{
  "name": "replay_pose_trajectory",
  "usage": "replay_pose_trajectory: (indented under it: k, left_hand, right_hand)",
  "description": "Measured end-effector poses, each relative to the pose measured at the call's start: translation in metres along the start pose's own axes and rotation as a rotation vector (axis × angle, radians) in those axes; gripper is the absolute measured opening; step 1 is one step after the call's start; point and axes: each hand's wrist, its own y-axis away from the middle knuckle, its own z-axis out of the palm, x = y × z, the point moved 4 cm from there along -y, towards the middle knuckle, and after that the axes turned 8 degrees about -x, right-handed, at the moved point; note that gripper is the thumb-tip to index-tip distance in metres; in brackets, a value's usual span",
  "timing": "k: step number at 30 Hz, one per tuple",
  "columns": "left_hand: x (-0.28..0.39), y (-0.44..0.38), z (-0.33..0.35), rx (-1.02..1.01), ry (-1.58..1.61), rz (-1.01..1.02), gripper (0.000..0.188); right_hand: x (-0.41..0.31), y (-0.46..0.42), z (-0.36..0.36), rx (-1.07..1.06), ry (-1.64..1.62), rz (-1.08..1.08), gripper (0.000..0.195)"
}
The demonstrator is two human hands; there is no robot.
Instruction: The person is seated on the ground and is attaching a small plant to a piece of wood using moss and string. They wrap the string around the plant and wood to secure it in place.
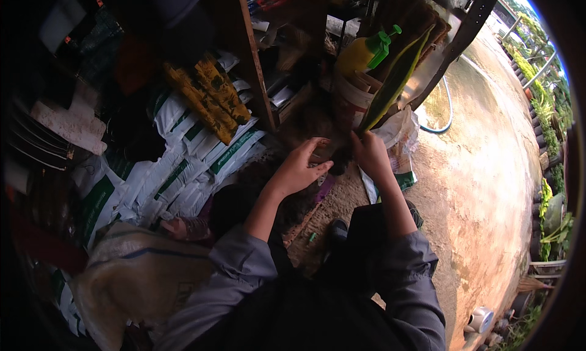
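Note:
My right hand [371, 153] grips the base of a long snake plant leaf [394, 83], dark green with yellow edges, which points up and to the right. Dark soil or roots hang below these fingers. My left hand [300, 168] is just to the left, fingers curved and apart, near a dim rounded object that I cannot make out; no hold on it shows. Beneath and left of this hand lies a heap of dark soil [293, 204]. Behind the leaf, a yellow spray bottle with a green pump head [355, 56] stands at a white bucket [352, 97].
White and green plastic bags [183, 168] are stacked at left, with a woven sack [142, 264] in front. Another person's hand [176, 227] is beside them. A wooden post [256, 53] rises ahead. A crumpled bag [403, 136] and a hose [446, 117] lie on the right.

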Motion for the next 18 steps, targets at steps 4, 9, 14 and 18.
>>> replay_pose_trajectory:
  k: [4, 9, 14, 18]
  left_hand:
    - [-0.027, 0.004, -0.024, 0.064, -0.016, -0.171, 0.037]
    - [-0.014, 0.001, -0.025, 0.213, -0.19, -0.027, 0.048]
    - [-0.035, -0.005, -0.023, 0.218, -0.102, 0.092, 0.071]
    - [-0.025, -0.003, -0.017, 0.274, -0.204, 0.104, 0.061]
  right_hand:
    - [-0.019, 0.005, 0.009, 0.034, 0.114, -0.158, 0.02]
    - [-0.035, 0.002, 0.005, 0.103, 0.018, -0.334, 0.019]
    - [-0.045, -0.008, 0.019, 0.031, -0.412, -0.307, 0.025]
    - [-0.049, -0.012, 0.026, -0.027, -0.56, -0.231, 0.025]
